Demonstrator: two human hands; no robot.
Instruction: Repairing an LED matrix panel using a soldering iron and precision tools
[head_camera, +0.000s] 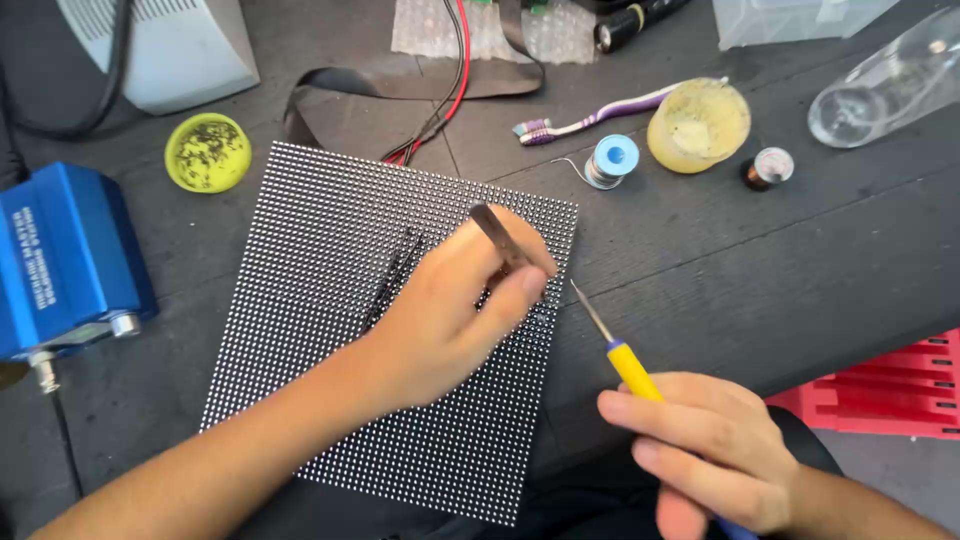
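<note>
A black panel (320, 250) studded with rows of small white dots lies flat on the dark table. My left hand (450, 310) rests over its right half, gripping metal tweezers (498, 236) whose tips are hidden under my fingers. My right hand (700, 450) holds a soldering iron (625, 360) with a yellow grip. Its thin metal tip points up-left and ends at the panel's right edge, close beside my left thumb.
A blue soldering station (60, 260) stands at the left, a yellow tin (207, 152) behind the panel. A solder spool (610, 160), toothbrush (600, 115), yellow round pad (698, 125) and clear bottle (890, 85) lie at the back right. A red plastic rack (890, 395) sits at the right.
</note>
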